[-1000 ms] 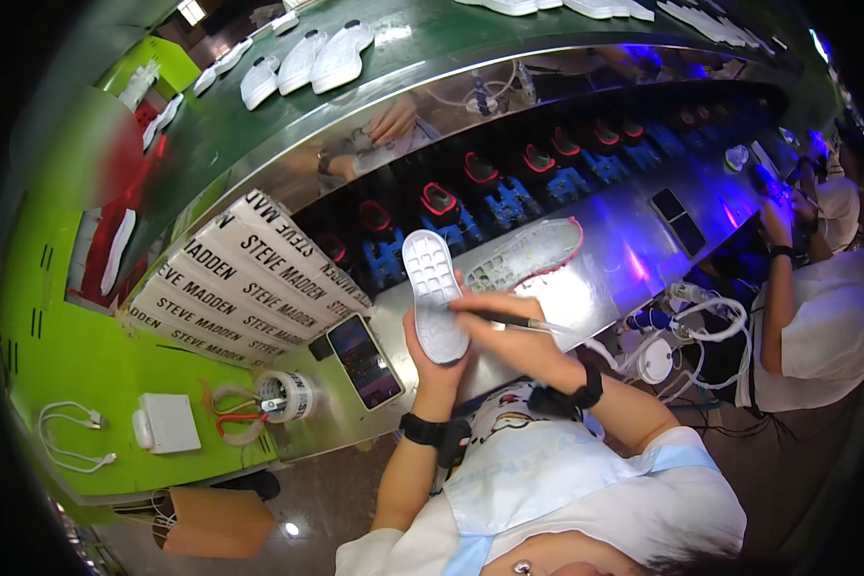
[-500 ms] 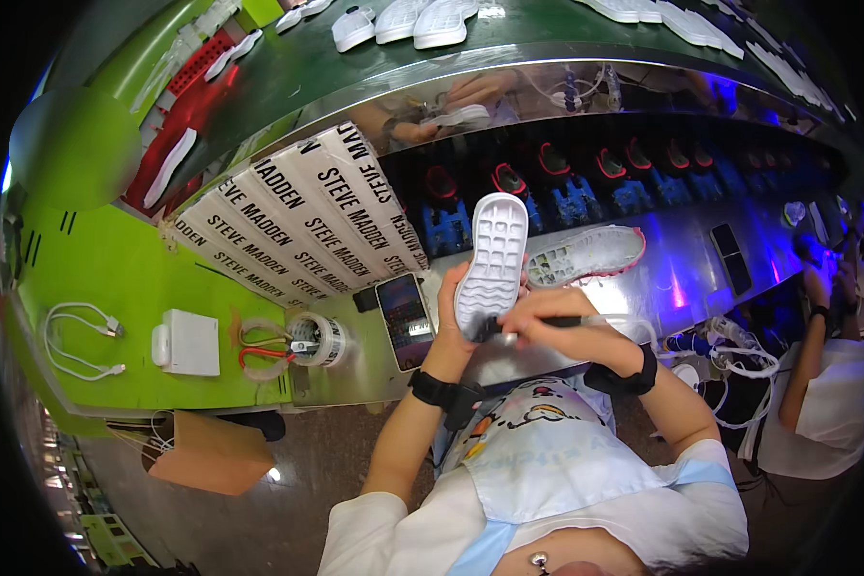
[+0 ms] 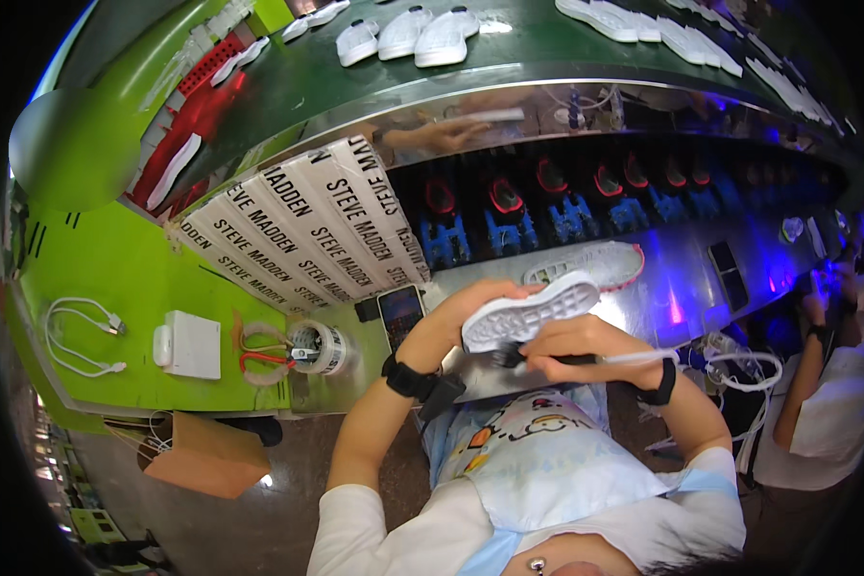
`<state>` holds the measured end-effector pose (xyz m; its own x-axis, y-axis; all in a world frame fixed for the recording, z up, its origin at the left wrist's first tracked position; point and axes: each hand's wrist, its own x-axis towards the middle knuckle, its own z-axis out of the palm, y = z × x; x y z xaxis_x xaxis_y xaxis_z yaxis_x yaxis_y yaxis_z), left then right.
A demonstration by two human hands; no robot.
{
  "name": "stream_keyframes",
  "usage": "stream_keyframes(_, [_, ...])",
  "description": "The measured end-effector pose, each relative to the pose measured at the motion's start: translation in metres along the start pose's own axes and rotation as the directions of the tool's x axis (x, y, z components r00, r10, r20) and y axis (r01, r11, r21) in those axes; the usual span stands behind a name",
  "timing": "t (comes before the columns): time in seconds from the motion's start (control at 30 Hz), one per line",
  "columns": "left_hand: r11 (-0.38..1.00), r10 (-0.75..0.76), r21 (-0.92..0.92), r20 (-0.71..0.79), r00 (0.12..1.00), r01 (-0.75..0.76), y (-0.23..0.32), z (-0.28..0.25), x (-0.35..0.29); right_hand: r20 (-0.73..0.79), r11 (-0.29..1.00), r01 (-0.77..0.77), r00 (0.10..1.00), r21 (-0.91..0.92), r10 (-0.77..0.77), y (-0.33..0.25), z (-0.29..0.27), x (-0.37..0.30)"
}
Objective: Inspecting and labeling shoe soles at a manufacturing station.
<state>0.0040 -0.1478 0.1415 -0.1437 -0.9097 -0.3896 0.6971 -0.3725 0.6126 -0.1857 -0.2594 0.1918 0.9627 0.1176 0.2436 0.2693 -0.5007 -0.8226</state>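
The right hand (image 3: 588, 346) pinches a brush (image 3: 511, 355), bristles at the nearer, left end of the sole (image 3: 533, 315); contact is unclear. The left hand (image 3: 468, 307) grips the sole's far side, its long axis slanting away rightward above the bench (image 3: 658, 324).

The view over there looks steeply down from that person's (image 3: 355, 523) own brow (the left of two fisheyes worn side by side, so straight edges bow toward the dark rim). It sits fairly near the left hand (image 3: 470, 302) and right hand (image 3: 581, 346), with the apron (image 3: 547, 470) below them. It faces out across the bench (image 3: 499, 261), wide enough to catch the counter (image 3: 528, 48) ahead and a neighbour (image 3: 826, 413) at right.
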Motion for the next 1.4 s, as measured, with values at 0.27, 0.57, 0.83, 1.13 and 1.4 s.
stream_keyframes(0.27, [0.944,0.151,0.315,-0.145,0.978,-0.100,0.008,-0.003,-0.018,-0.144,0.992,-0.127,0.982,-0.012,0.124,0.033,-0.025,-0.025])
stream_keyframes(0.57, [0.610,0.679,-0.676,0.175,0.713,-0.415,0.148,-0.006,-0.114,-0.678,0.871,0.367,0.733,0.326,-0.055,-0.021,-0.018,-0.004])
stream_keyframes(0.83, [0.243,0.932,0.883,-0.328,0.157,0.403,0.314,-0.019,-0.084,-0.710,0.867,0.281,0.695,0.412,0.113,-0.001,-0.010,-0.008])
stream_keyframes(1.13, [-0.059,0.888,0.978,-0.039,0.459,0.198,0.358,-0.077,-0.023,-0.754,0.883,-0.064,0.494,0.464,0.433,0.087,-0.035,-0.055])
stream_keyframes(1.4, [0.074,0.996,0.945,-0.054,-0.072,0.318,0.324,-0.055,-0.028,-0.692,0.748,0.184,0.562,0.638,0.452,0.009,-0.018,-0.011])
